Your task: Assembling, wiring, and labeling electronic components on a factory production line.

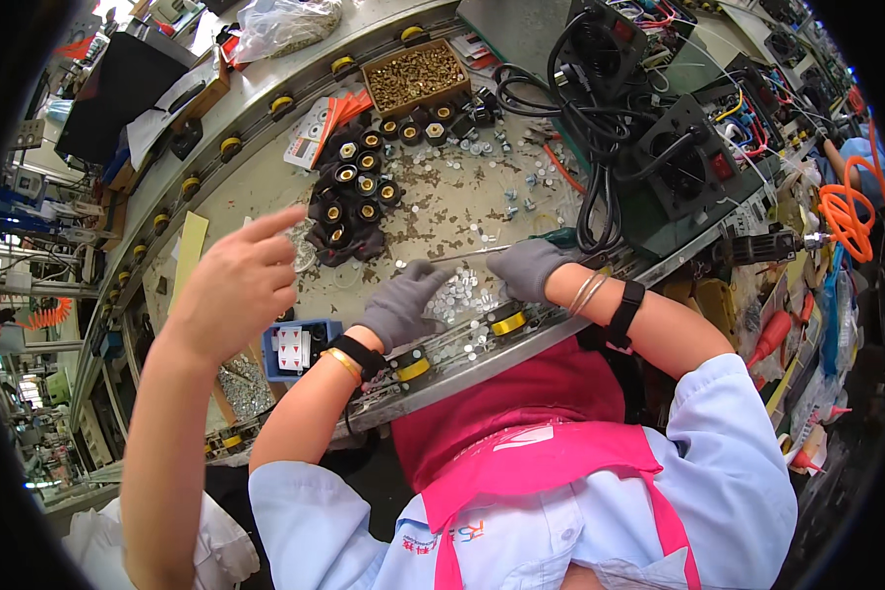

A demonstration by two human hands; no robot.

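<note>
My left hand [403, 307], in a grey glove, rests beside a scatter of small pale discs [454, 297]; its fingers are apart and nothing shows in them. Across those discs, my right hand [527, 267], gloved the same way, has its fingers curled in; what they hold, if anything, is hidden. A thin metal rod [470, 256] runs between both hands, and a dark green handle [563, 236] shows just behind the right one. Whether rod and handle are one tool I cannot tell. Farther off stand several black knobs [367, 184] with brass centres.
Another person's bare hand [249, 280] points in from the left. A box of brass pieces [418, 81] stands at the back. A blue bin [283, 362] sits left of my wrist. Black cables [600, 128] and a device with a red switch [693, 162] occupy the right.
</note>
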